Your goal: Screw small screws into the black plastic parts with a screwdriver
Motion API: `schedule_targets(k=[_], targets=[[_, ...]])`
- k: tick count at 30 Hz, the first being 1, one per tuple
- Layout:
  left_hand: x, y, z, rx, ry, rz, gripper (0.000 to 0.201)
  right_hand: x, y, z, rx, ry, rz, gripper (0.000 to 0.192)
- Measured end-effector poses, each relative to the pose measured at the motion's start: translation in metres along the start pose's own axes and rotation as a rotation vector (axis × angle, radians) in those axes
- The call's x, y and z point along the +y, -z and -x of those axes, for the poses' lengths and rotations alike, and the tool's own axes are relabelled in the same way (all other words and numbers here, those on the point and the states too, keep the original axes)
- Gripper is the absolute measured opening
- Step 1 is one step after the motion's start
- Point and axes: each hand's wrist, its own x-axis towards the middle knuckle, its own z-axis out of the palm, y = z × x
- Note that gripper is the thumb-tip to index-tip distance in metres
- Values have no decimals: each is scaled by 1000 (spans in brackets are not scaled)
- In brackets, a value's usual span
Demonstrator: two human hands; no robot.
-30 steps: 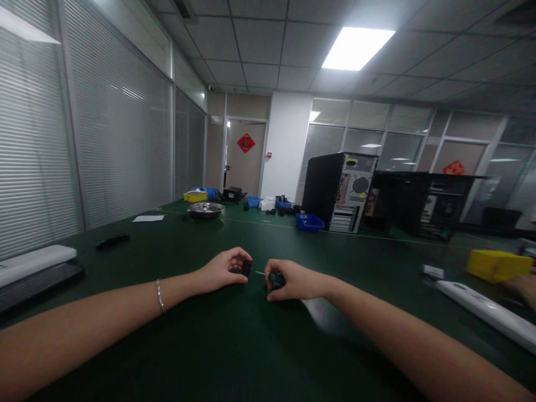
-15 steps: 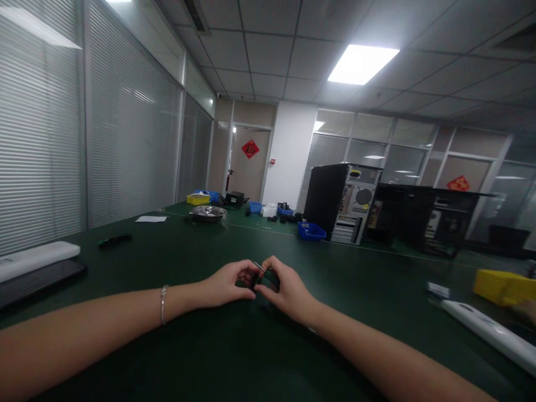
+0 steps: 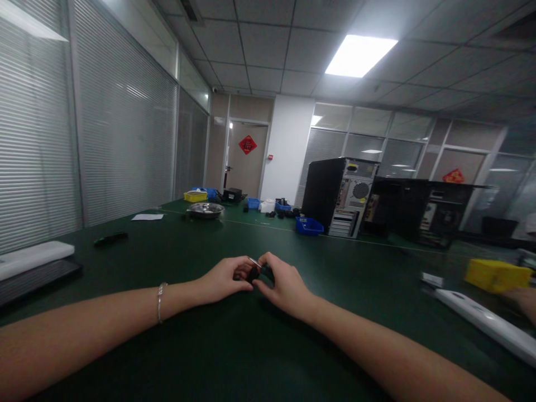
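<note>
Left hand [image 3: 228,279] and right hand [image 3: 285,285] close together over a small dark piece [image 3: 253,274]

From the head view, the two bare hands come fingertip to fingertip just above a broad dark-green counter [image 3: 234,346]. The left hand's fingers curl around the small dark piece, which sits in the gap between the hands, largely covered, its exact shape too hidden to tell. The right hand, arched with thumb and forefinger forward, grips a thin, shiny metal rod [image 3: 254,262] that slants across the top of that gap. Whether the thumbs touch cannot be told. A silver bracelet [image 3: 161,304] circles the left wrist.

Well to the left of the hands lie a black keyboard [image 3: 39,282] and, behind it, a long white bar-shaped object [image 3: 36,258]; beyond those are a narrow dark object [image 3: 110,239] and a flat white sheet [image 3: 147,217]. Ahead of the hands and a little left stands a round, shiny metal dish [image 3: 206,210], with a yellow plastic tray [image 3: 195,196] and a black box [image 3: 232,195] behind it. Ahead and to the right, a deep-blue plastic bin [image 3: 309,226] rests beside an upright black computer tower [image 3: 324,192]. Far right of the hands, another person's hand [image 3: 523,301] is by a yellow box [image 3: 497,276], near a long white casing [image 3: 488,324].
</note>
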Motion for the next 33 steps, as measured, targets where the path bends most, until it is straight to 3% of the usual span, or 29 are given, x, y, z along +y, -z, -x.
schedule_targets(k=[4, 14, 18, 22, 26, 29, 33], targets=[[-1, -2, 0, 16, 13, -34, 39, -1, -2, -1, -3, 2, 44, 26], [5, -4, -6, -11, 78, 184, 34, -9, -7, 3, -14, 46, 89, 24], [-1, 5, -9, 34, 113, 135, 30, -4, -8, 2, 42, 30, 27, 21], [-23, 37, -15, 269, 159, 159, 27, 14, -8, 1, 122, -104, -69, 18], [-49, 87, -14, 454, 202, 190, 24, 32, -8, -2, 83, -199, -180, 14], [-62, 129, -3, 635, 251, 93, 21, 38, -10, -3, 67, -175, -210, 12], [-71, 177, 19, 786, 291, 26, 19, 36, -8, -1, 39, -147, -184, 13]])
